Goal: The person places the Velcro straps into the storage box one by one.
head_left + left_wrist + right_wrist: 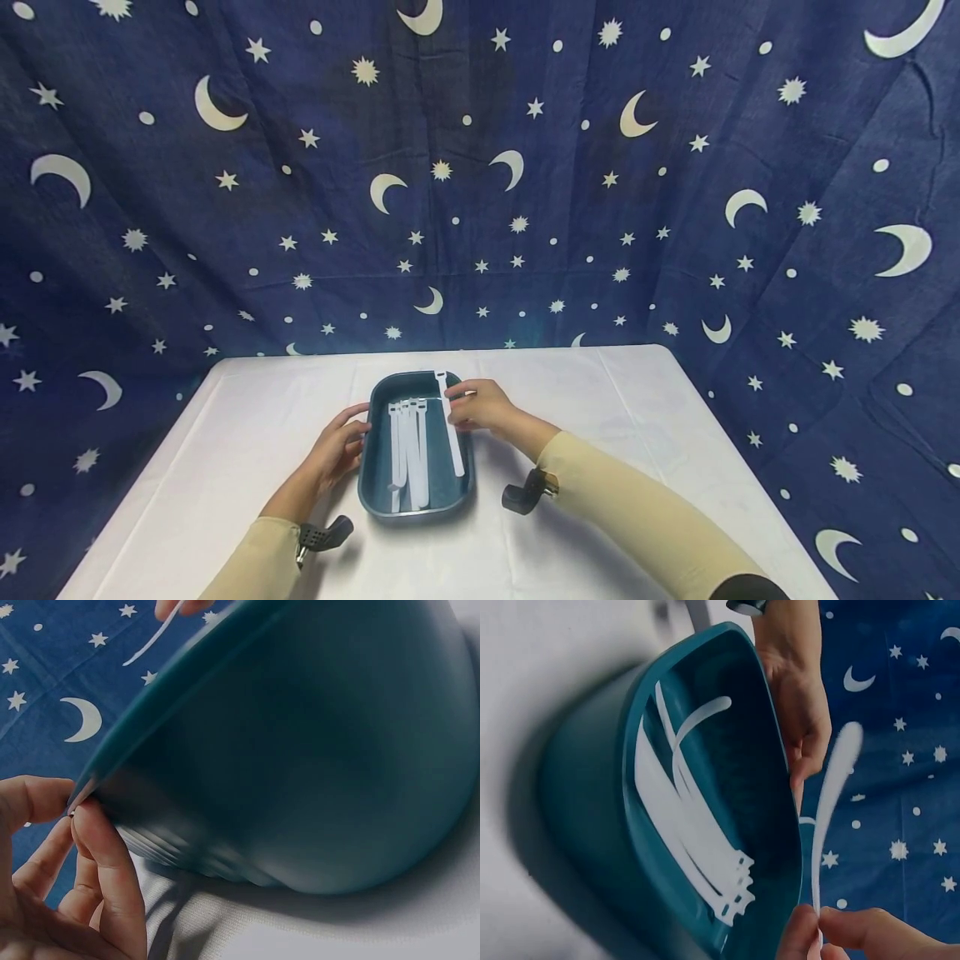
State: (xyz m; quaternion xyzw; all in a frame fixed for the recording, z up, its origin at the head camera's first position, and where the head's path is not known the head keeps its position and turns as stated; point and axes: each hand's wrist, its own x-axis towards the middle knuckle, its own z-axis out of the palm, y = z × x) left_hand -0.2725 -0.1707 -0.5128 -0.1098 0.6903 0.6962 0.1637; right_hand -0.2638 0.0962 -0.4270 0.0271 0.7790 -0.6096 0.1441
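Observation:
A dark teal plastic tub [444, 492] with rounded corners stands on the table. Inside lie several white hook-and-loop cable ties [409, 458], their slotted heads together towards the far end; one tail curls upward in the right wrist view. My left hand [335, 447] grips the tub's left rim, thumb and fingers at its edge in the left wrist view. Over the tub's right side, my right hand [486, 406] pinches a single white cable tie [453, 442] between thumb and fingers. Its rounded tail [845, 746] stands up free of the others.
White cloth covers the table [585, 392]. A dark blue curtain [480, 208] with moons and stars hangs behind it and along the sides. Black wrist-camera mounts [525, 493] stick out from both forearms near the tub.

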